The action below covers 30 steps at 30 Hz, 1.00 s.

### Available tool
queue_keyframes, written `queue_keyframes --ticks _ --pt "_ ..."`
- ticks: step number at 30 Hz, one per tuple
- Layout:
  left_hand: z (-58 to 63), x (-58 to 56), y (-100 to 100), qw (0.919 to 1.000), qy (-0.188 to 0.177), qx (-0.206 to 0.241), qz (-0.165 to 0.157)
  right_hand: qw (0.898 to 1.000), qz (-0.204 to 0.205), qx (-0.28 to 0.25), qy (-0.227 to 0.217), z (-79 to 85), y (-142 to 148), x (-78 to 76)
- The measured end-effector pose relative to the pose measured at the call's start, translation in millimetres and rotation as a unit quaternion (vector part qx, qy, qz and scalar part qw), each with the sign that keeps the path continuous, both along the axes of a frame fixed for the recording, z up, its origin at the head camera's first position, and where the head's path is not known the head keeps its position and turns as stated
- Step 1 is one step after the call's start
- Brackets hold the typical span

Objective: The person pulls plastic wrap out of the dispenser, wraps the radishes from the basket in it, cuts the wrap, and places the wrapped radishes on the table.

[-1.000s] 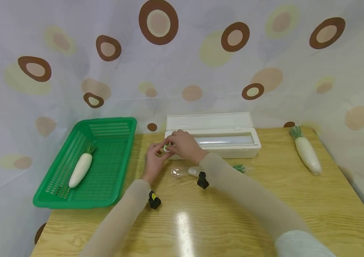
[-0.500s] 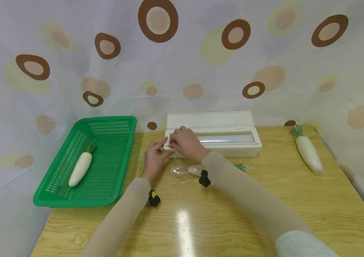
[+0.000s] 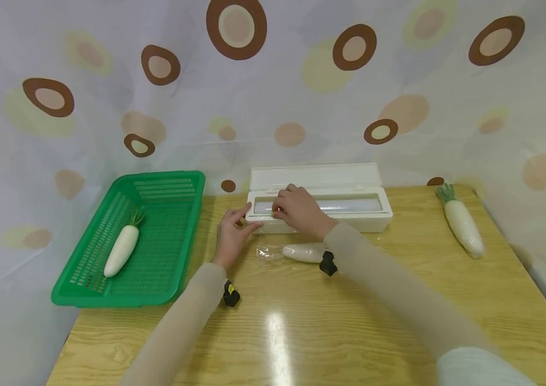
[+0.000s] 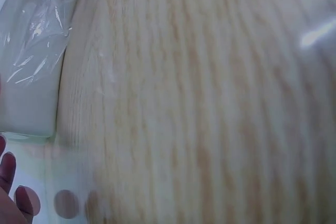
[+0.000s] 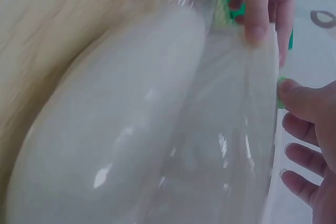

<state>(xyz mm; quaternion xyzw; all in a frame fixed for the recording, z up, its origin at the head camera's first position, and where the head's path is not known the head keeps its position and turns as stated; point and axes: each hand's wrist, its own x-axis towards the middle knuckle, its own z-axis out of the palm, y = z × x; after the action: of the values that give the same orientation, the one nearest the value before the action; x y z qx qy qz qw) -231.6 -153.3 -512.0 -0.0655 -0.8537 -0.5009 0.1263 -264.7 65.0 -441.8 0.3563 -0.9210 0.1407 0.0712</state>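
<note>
A white cling film dispenser (image 3: pixel 361 224) lies across the table with its lid raised and a film roll (image 3: pixel 347 206) inside. My left hand (image 3: pixel 229 238) grips its left end, thumb against the front face. With my right hand (image 3: pixel 301 212) I pinch a small green slide cutter (image 5: pixel 282 93) on the dispenser's front edge. In the right wrist view, film hangs down the front face. Just before the box lies a white radish (image 3: pixel 299 252) in clear film, its leafy end hidden behind my right forearm; it fills much of the right wrist view (image 5: pixel 110 124).
A green basket (image 3: pixel 188 236) at the left holds an unwrapped white radish (image 3: pixel 122 251). Another white radish (image 3: pixel 463 228), shiny as if wrapped, lies near the table's right edge. A patterned curtain (image 3: pixel 273 96) stands behind the wooden table (image 3: pixel 350 321).
My right hand has slid rightward along the dispenser's front edge with the green slide cutter, away from my left hand. The left hand stays at the left end.
</note>
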Motion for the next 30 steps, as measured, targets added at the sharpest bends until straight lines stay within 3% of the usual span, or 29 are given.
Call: queue_keyframes --ticks 8,18,24,30 --pt "-2.1 0.1 -1 0.9998 -0.010 0.013 -0.007 0.999 0.008 -0.038 0.009 -1.3 85 11.8" --pt "-1.3 -0.1 -1 0.9998 -0.017 0.010 -0.008 0.994 0.005 -0.073 0.083 -6.0 192 21.6" --pt "-1.3 0.2 -1 0.9997 -0.002 0.020 -0.012 0.994 -0.026 -0.071 0.078 -4.1 227 27.0" --pt "-0.9 0.1 0 0.9999 -0.001 0.010 -0.011 0.992 -0.041 -0.083 0.081 -9.0 243 27.6"
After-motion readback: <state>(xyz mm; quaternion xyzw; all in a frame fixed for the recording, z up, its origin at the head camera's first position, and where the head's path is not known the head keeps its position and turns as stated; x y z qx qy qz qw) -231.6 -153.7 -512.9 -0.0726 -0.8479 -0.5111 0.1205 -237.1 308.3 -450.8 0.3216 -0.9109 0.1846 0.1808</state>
